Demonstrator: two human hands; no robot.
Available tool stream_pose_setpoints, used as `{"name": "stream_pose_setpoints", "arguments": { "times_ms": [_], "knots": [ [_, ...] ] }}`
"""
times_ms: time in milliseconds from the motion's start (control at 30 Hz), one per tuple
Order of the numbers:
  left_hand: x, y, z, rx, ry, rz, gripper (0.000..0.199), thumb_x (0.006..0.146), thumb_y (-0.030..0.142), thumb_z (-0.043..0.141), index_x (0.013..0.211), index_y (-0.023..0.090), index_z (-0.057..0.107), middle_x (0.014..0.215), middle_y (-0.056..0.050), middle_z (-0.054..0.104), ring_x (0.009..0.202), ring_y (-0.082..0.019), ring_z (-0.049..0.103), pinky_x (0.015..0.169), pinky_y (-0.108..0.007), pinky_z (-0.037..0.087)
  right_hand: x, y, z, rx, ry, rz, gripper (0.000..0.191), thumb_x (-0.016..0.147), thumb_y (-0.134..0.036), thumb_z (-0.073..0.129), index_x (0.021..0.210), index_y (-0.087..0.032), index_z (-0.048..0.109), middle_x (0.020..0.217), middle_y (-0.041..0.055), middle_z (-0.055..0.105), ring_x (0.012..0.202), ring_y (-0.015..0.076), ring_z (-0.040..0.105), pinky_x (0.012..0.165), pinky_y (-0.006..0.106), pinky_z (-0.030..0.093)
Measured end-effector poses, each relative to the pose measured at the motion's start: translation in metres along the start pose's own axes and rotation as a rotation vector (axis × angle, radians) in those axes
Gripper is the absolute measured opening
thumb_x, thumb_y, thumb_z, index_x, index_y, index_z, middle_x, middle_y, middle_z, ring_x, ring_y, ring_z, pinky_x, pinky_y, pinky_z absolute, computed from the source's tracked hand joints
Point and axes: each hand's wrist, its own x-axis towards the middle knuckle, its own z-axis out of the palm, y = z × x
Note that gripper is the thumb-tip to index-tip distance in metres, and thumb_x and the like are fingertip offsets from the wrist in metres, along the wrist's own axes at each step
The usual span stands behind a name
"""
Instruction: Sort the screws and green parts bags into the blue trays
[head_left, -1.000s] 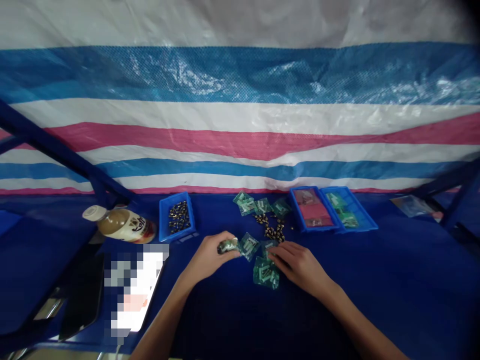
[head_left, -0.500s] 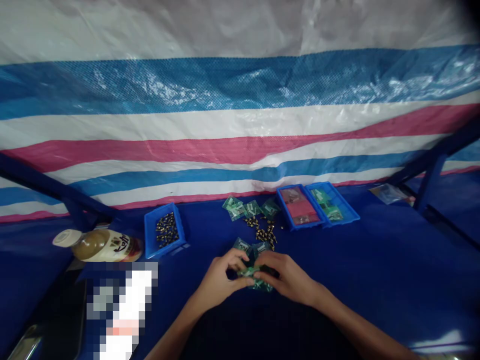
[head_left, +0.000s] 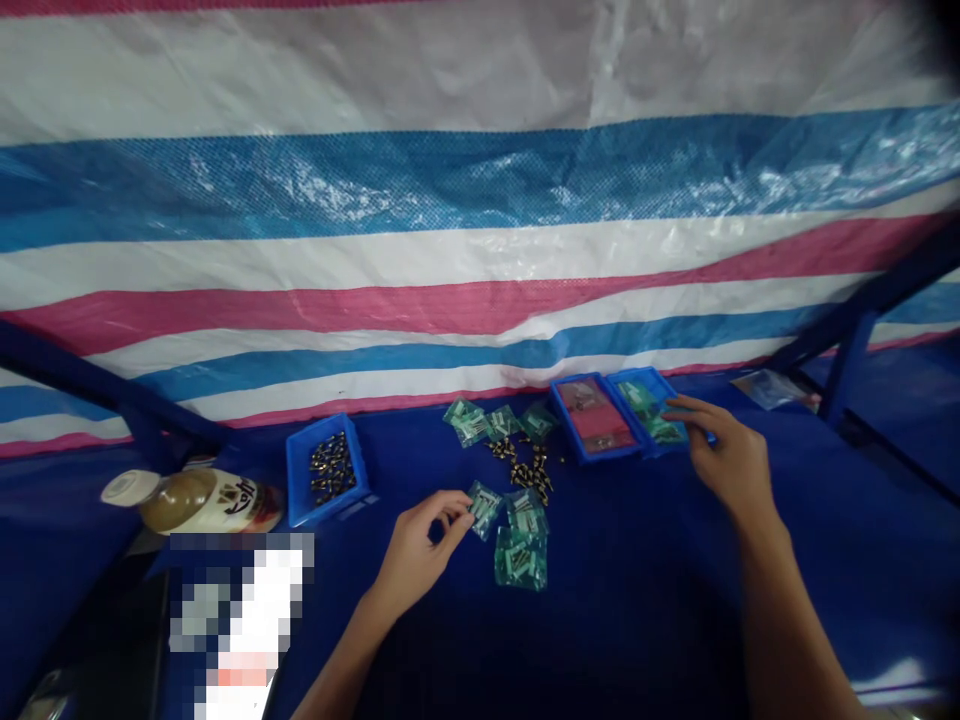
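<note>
My left hand [head_left: 429, 540] has thumb and fingertips pressed together at the left edge of a small green packet [head_left: 485, 508]; whether it grips the packet is hard to tell. Two more green packets, one [head_left: 526, 512] above the other [head_left: 520, 558], lie just right of it. My right hand [head_left: 726, 452] reaches over the right edge of a blue tray of green packets [head_left: 651, 408], fingers apart, nothing visible in them. A pile of small brass-coloured parts [head_left: 529, 470] lies between the packets and a tray of pink packets [head_left: 598, 415].
Further green packets [head_left: 469, 422] lie at the back. To the left are a blue bin of small metal parts [head_left: 327, 470] and a bottle on its side [head_left: 199, 500]. A clear plastic bag [head_left: 771, 388] sits at the back right, beside a blue frame [head_left: 847, 365].
My right hand has left the front packets and moved right and back to the tray of green packets. My left hand has shifted slightly left, and the front packets are now uncovered.
</note>
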Motion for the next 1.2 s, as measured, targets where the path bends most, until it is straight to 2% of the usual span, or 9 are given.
{"name": "stream_pose_setpoints", "arguments": {
  "times_ms": [133, 267, 433, 600, 767, 900, 1033, 1100, 1200],
  "knots": [
    [-0.001, -0.005, 0.003, 0.08, 0.009, 0.043, 0.016, 0.093, 0.03, 0.058, 0.105, 0.022, 0.064, 0.088, -0.001, 0.07, 0.071, -0.013, 0.064, 0.067, -0.025, 0.053, -0.001, 0.02, 0.0, -0.108, -0.04, 0.005, 0.036, 0.083, -0.01, 0.041, 0.098, -0.022, 0.071, 0.11, 0.0054, 0.071, 0.107, 0.0244, 0.065, 0.094, 0.04, 0.051],
    [-0.003, -0.009, 0.004, 0.156, -0.025, 0.048, 0.017, 0.095, 0.03, 0.055, 0.107, 0.024, 0.064, 0.093, -0.001, 0.069, 0.078, -0.014, 0.065, 0.072, -0.026, 0.052, -0.004, 0.026, 0.001, -0.197, -0.121, 0.005, 0.033, 0.078, -0.011, 0.044, 0.092, -0.021, 0.072, 0.097, 0.0058, 0.074, 0.094, 0.0268, 0.068, 0.084, 0.04, 0.053],
    [-0.002, -0.008, 0.004, 0.216, -0.079, 0.056, 0.016, 0.097, 0.03, 0.052, 0.104, 0.026, 0.065, 0.091, 0.0, 0.068, 0.08, -0.015, 0.065, 0.074, -0.026, 0.051, -0.006, 0.022, 0.004, -0.251, -0.191, 0.009, 0.035, 0.08, -0.014, 0.046, 0.102, -0.022, 0.072, 0.106, 0.0056, 0.073, 0.091, 0.0271, 0.07, 0.077, 0.038, 0.055],
    [0.001, -0.005, 0.003, 0.235, -0.077, 0.09, 0.016, 0.098, 0.028, 0.05, 0.1, 0.025, 0.065, 0.09, -0.001, 0.067, 0.082, -0.015, 0.064, 0.076, -0.027, 0.051, -0.006, 0.022, 0.011, -0.228, -0.259, -0.025, 0.038, 0.083, -0.015, 0.043, 0.107, -0.023, 0.072, 0.117, 0.0032, 0.07, 0.101, 0.0244, 0.069, 0.087, 0.037, 0.055],
    [0.001, -0.008, 0.005, 0.293, -0.045, 0.16, 0.014, 0.097, 0.028, 0.051, 0.101, 0.024, 0.064, 0.099, -0.005, 0.065, 0.096, -0.02, 0.06, 0.088, -0.035, 0.049, -0.004, 0.021, 0.022, -0.185, -0.325, -0.12, 0.042, 0.09, -0.018, 0.038, 0.122, -0.018, 0.065, 0.126, 0.0063, 0.066, 0.126, 0.0231, 0.055, 0.107, 0.039, 0.044],
    [0.0, -0.011, 0.009, 0.373, -0.085, 0.185, 0.018, 0.095, 0.031, 0.055, 0.111, 0.026, 0.064, 0.111, -0.005, 0.061, 0.106, -0.022, 0.055, 0.092, -0.038, 0.049, -0.003, 0.014, 0.024, -0.184, -0.261, -0.14, 0.039, 0.095, -0.029, 0.038, 0.118, -0.013, 0.066, 0.128, 0.0126, 0.063, 0.127, 0.0264, 0.053, 0.109, 0.042, 0.041],
    [0.0, -0.013, 0.011, 0.422, -0.137, 0.173, 0.024, 0.092, 0.032, 0.061, 0.115, 0.028, 0.063, 0.118, -0.004, 0.057, 0.109, -0.023, 0.053, 0.094, -0.039, 0.049, -0.003, 0.009, 0.022, -0.234, -0.159, -0.09, 0.038, 0.098, -0.037, 0.038, 0.112, -0.015, 0.066, 0.113, 0.0142, 0.069, 0.112, 0.0307, 0.061, 0.098, 0.047, 0.046],
    [0.0, -0.014, 0.013, 0.44, -0.146, 0.145, 0.027, 0.091, 0.032, 0.062, 0.118, 0.029, 0.061, 0.12, -0.004, 0.056, 0.11, -0.023, 0.052, 0.095, -0.04, 0.049, -0.003, 0.009, 0.022, -0.263, -0.161, -0.078, 0.04, 0.098, -0.038, 0.037, 0.114, -0.015, 0.065, 0.104, 0.0144, 0.071, 0.102, 0.0316, 0.065, 0.093, 0.048, 0.048],
    [-0.001, -0.015, 0.014, 0.447, -0.122, 0.079, 0.04, 0.089, 0.033, 0.064, 0.127, 0.029, 0.056, 0.126, -0.005, 0.054, 0.116, -0.026, 0.05, 0.099, -0.043, 0.047, -0.003, 0.009, 0.022, -0.284, -0.175, -0.076, 0.042, 0.099, -0.039, 0.035, 0.115, -0.013, 0.064, 0.103, 0.0156, 0.071, 0.098, 0.0319, 0.066, 0.09, 0.048, 0.048]
  ]
}}
